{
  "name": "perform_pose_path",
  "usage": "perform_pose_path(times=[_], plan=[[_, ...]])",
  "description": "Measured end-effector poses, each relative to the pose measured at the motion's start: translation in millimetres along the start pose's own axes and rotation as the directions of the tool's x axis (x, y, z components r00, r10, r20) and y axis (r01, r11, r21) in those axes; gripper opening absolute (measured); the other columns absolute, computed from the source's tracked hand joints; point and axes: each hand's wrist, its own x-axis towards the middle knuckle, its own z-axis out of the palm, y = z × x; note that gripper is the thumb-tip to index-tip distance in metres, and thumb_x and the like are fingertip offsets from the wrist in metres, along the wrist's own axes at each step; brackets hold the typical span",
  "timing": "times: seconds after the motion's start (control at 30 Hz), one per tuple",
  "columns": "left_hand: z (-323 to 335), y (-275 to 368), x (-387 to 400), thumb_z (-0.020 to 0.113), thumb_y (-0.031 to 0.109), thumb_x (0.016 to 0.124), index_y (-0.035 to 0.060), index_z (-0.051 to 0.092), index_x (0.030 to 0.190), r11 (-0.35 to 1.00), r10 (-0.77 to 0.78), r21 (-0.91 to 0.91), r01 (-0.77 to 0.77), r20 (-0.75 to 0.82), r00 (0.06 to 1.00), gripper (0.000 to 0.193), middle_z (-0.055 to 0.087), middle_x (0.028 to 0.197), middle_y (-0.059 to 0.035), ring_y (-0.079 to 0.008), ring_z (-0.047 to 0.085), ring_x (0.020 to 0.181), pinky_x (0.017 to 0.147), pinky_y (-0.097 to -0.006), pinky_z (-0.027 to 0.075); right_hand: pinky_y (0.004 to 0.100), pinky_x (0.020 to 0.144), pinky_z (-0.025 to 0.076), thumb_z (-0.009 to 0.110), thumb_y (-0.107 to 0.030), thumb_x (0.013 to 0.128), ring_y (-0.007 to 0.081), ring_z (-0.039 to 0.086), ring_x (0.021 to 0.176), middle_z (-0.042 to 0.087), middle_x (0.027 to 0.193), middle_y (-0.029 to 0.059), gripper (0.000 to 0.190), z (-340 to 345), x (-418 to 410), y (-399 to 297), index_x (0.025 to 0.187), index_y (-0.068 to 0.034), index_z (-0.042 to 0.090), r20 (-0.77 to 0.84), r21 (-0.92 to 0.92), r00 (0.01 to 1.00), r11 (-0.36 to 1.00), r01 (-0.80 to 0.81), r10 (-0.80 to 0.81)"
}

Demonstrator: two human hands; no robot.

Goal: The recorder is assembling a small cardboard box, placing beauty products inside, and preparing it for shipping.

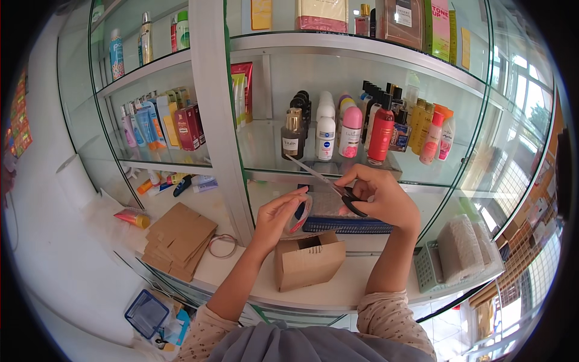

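Note:
My left hand [281, 215] holds a roll of clear tape [302, 215] on edge, the fingertips pinching its upper side. In my right hand [384, 195] is a pair of scissors [346, 195] with black handles. The blades point up and left, past the tape roll, towards the glass shelf. Below both hands stands a small cardboard box [312, 260] on the white counter, a dark gap showing at its top. Behind the hands lies a blue plastic basket [346, 225] with bubble wrap in it, partly covered by my right hand.
Flat cardboard pieces [181, 240] lie stacked at the left, beside rubber bands [222, 245]. A pale green basket [429, 269] holds bubble wrap [463, 249] at the right. Glass shelves carry perfume and roll-on bottles [325, 138] just above the scissors. A metal post [226, 135] rises left of centre.

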Motion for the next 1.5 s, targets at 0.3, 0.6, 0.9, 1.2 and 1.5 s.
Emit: perform_pose_path(times=[0.3, 0.6, 0.9, 1.2, 1.5], plan=[[13.2, 3.9, 9.4, 0.056, 0.015, 0.102, -0.0014, 0.070, 0.116, 0.997, -0.072, -0.022, 0.070, -0.083, 0.994, 0.026, 0.065, 0.127, -0.0093, -0.0142, 0.060, 0.114, 0.102, -0.0282, 0.044, 0.0234, 0.058, 0.043, 0.068, 0.009, 0.075, 0.0069, 0.048, 0.062, 0.061, 0.078, 0.0029, 0.038, -2.3, -0.3, 6.2, 0.111, -0.001, 0.060, -0.030, -0.006, 1.000, 1.000, 0.000, 0.000], [11.1, -4.5, 8.3, 0.054, 0.015, 0.103, -0.0016, 0.068, 0.113, 0.999, 0.001, -0.039, -0.001, -0.020, 1.000, 0.024, 0.067, 0.120, -0.0083, -0.0138, 0.062, 0.110, 0.100, -0.0284, 0.046, 0.0248, 0.060, 0.045, 0.068, 0.009, 0.074, 0.0084, 0.050, 0.065, 0.064, 0.092, 0.0037, 0.038, 2.2, 5.0, -1.7, 0.111, 0.000, 0.060, -0.014, -0.028, 1.000, 1.000, -0.001, 0.001], [14.6, -7.4, 8.8, 0.057, 0.016, 0.102, -0.0020, 0.069, 0.110, 0.999, 0.003, -0.035, -0.008, -0.148, 0.989, 0.023, 0.071, 0.107, -0.0079, -0.0131, 0.065, 0.101, 0.093, -0.0268, 0.049, 0.0261, 0.062, 0.047, 0.068, 0.008, 0.074, 0.0102, 0.053, 0.066, 0.065, 0.092, 0.0051, 0.039, 1.7, 6.6, -1.3, 0.111, -0.001, 0.060, 0.002, -0.052, 1.000, 0.998, -0.031, 0.031], [20.7, 5.8, 16.8, 0.058, 0.022, 0.102, -0.0014, 0.071, 0.109, 0.999, -0.036, 0.020, 0.042, -0.256, 0.966, 0.028, 0.071, 0.107, -0.0066, -0.0121, 0.063, 0.102, 0.094, -0.0270, 0.045, 0.0272, 0.063, 0.048, 0.068, 0.007, 0.074, 0.0113, 0.054, 0.066, 0.066, 0.091, 0.0067, 0.039, 2.7, 8.7, 5.7, 0.112, 0.000, 0.060, 0.004, -0.059, 1.000, 0.998, 0.003, -0.003], [20.5, 5.2, 18.0, 0.059, 0.020, 0.102, -0.0040, 0.070, 0.110, 0.999, -0.038, 0.006, 0.041, -0.271, 0.962, 0.028, 0.072, 0.108, -0.0093, -0.0134, 0.065, 0.102, 0.095, -0.0263, 0.047, 0.0282, 0.064, 0.049, 0.068, 0.006, 0.074, 0.0131, 0.056, 0.067, 0.066, 0.092, 0.0081, 0.039, 3.5, 9.5, 1.3, 0.111, 0.000, 0.061, 0.007, -0.085, 1.000, 0.996, -0.010, 0.011]])
